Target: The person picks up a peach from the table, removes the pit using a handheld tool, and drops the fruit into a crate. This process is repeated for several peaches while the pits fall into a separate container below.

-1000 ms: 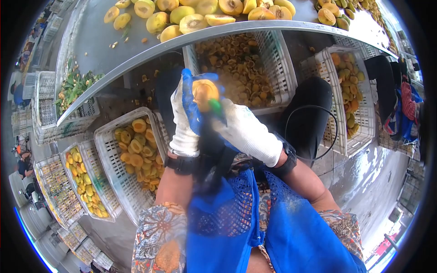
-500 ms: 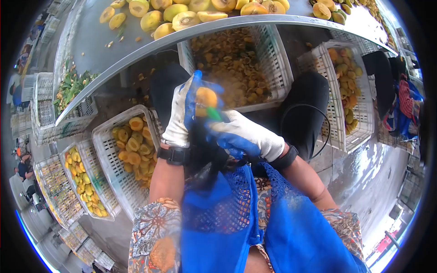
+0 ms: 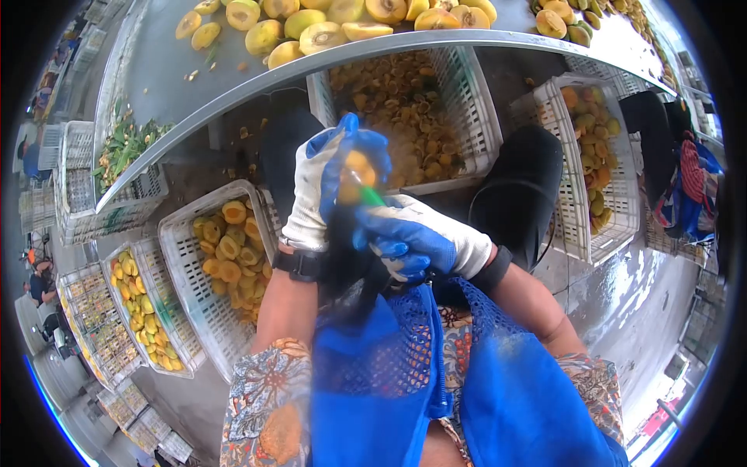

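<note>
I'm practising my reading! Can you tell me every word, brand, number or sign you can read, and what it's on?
There are none I can read.
Left glove, right glove, left wristband: no readable text.
Distant crates and other far-off things: too small and blurred to tell.

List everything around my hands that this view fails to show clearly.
All in the head view:
- Fruit piece in the left hand: blurred, partly covered by gloved fingers; its cut surface is unclear.
- Green item in the right hand: blurred, partly hidden by the grip; its tip cannot be made out.
- Middle crate: far end hidden by the table, near left corner by the left hand.
- Fruit halves on the table: cut off by the top edge.
</note>
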A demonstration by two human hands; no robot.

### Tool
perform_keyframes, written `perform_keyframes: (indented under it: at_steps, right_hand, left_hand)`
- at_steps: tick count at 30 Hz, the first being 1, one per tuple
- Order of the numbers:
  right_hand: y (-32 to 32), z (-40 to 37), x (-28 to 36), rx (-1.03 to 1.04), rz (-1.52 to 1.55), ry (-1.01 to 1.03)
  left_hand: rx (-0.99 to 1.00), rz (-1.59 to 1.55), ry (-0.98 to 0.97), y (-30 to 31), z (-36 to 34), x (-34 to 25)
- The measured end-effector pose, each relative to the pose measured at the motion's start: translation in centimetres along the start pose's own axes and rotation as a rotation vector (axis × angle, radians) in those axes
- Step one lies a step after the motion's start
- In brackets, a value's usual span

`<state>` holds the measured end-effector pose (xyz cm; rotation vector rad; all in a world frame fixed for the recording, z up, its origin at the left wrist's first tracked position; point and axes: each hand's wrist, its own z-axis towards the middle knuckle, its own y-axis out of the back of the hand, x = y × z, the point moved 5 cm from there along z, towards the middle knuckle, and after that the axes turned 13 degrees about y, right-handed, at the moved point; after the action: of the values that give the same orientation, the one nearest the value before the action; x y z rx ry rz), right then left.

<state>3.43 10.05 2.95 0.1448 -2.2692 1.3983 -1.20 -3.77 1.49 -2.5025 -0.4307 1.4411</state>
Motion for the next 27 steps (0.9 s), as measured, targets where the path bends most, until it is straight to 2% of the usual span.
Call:
perform_keyframes:
  at_steps: [2,3,6,7,9,12,13,16,17,20,21,25,27]
  right_hand:
    - [-0.2,0.4,0.0,-0.02,-0.043,0.053]
    - [-0.2,0.9,-0.1,-0.036,-0.081,0.085]
    - [0.0,1.1,0.5,-0.06,-0.216,0.133]
    - [0.2,1.1,1.0,-0.051,-0.238,0.13]
    - [0.5,0.9,1.6,-0.104,-0.306,0.096]
    - [0.8,1.2,2.4,-0.228,-0.57,0.183]
    - [0.8,1.6,2.9,-0.246,-0.807,0.189]
    - [0.9,2.4,1.8,-0.213,-0.837,0.28]
    - [0.7,1.9,1.2,-0.159,-0.386,0.155]
    - [-0.2,1.8,-0.4,0.038,0.355,0.003]
    - [-0.5,1.9,-0.3,-0.035,0.321,0.005]
    - [0.1,1.3,0.5,0.033,0.247,-0.01]
    - [0.9,1.1,1.0,-0.047,0.02,0.012]
  left_hand:
    - [-0.002,-0.013,-0.029,0.2,0.0,0.1]
    - [-0.117,0.007,-0.124,0.4,-0.1,0.3]
    - [-0.187,-0.256,-0.17,0.8,0.2,1.1]
    - [-0.197,-0.141,-0.172,0.9,0.4,1.0]
    - [-0.177,-0.254,-0.118,1.0,0.5,1.3]
    - [-0.177,-0.319,-0.094,1.1,1.0,1.5]
    - [-0.164,-0.304,-0.094,1.3,1.2,1.5]
    - [-0.115,-0.265,-0.082,1.2,1.3,1.6]
    - [-0.099,-0.257,-0.076,1.2,1.2,1.6]
    - [-0.115,-0.235,-0.062,0.5,0.9,1.3]
    - [-0.116,-0.235,-0.049,0.6,0.9,1.3]
    - [-0.062,-0.091,-0.02,0.6,0.9,0.9]
    - [-0.024,-0.038,0.037,0.3,1.4,1.0]
